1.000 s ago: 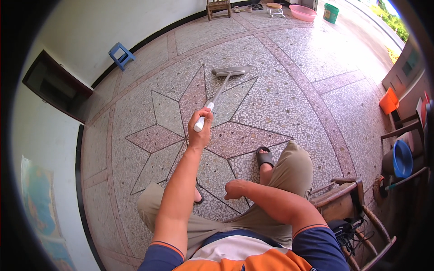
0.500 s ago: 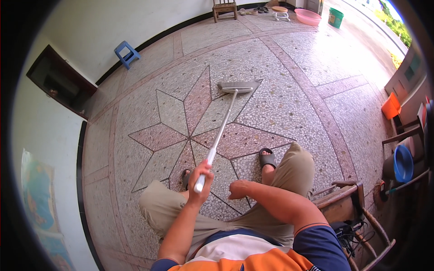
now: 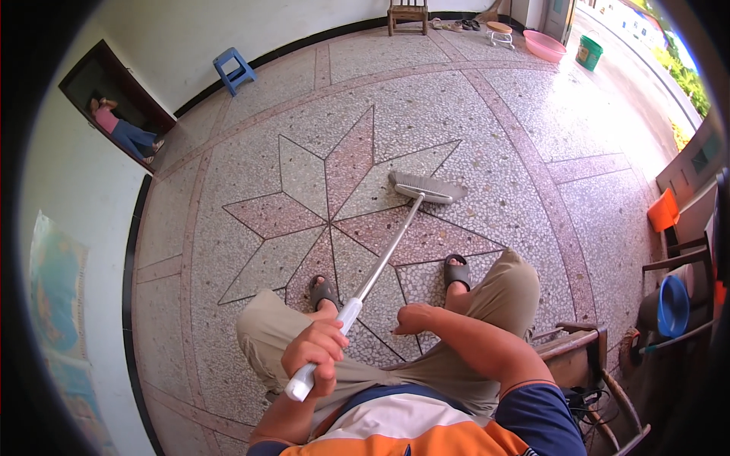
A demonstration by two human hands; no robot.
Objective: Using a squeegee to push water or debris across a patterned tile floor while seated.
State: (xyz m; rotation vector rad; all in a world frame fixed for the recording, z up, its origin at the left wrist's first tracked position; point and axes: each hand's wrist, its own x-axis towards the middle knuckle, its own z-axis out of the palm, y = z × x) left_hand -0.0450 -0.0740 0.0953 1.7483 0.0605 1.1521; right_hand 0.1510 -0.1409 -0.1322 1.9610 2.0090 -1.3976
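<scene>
My left hand [image 3: 318,351] is wrapped round the white grip of a long-handled broom [image 3: 393,241], close to its butt end. The silver pole slants away to the right, and the wide grey bristle head [image 3: 428,188] rests on the speckled floor at the star pattern. My right hand [image 3: 414,319] is curled closed in front of my right thigh, with nothing seen in it. Both knees are bent in khaki trousers, and my feet in dark slippers are on the floor, either side of the pole.
A blue stool [image 3: 233,71] and a wooden chair [image 3: 407,17] stand by the far wall. Farther right are a pink basin [image 3: 544,47] and a green bucket [image 3: 588,53]. Wooden chairs and a blue basin [image 3: 674,306] are at my right. A person [image 3: 122,131] is in the left doorway.
The broom head has been drawn nearer and to the right, as my left hand pulled the grip back toward my body. A person has appeared in the doorway. My right hand stays closed.
</scene>
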